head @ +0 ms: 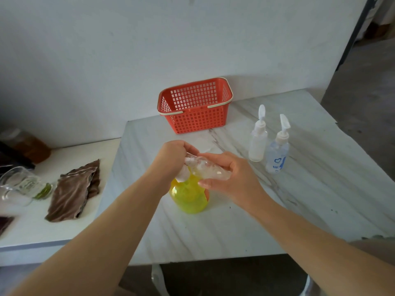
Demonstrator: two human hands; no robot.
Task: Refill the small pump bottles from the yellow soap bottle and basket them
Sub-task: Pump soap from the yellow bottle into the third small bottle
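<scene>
Right hand grips a clear small bottle; left hand grasps its pump end over the yellow bottle

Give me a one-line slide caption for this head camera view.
Both hands, left hand and right hand, grip a small clear bottle above the yellow soap bottle; the red basket waits behind.

Directly under the gripped small bottle stands the yellow soap bottle, blocking any drop. Right of the grip, two pump bottles stand close together. Beyond it, bare table leads to the red basket. Nearer the body, the table is clear.
</scene>
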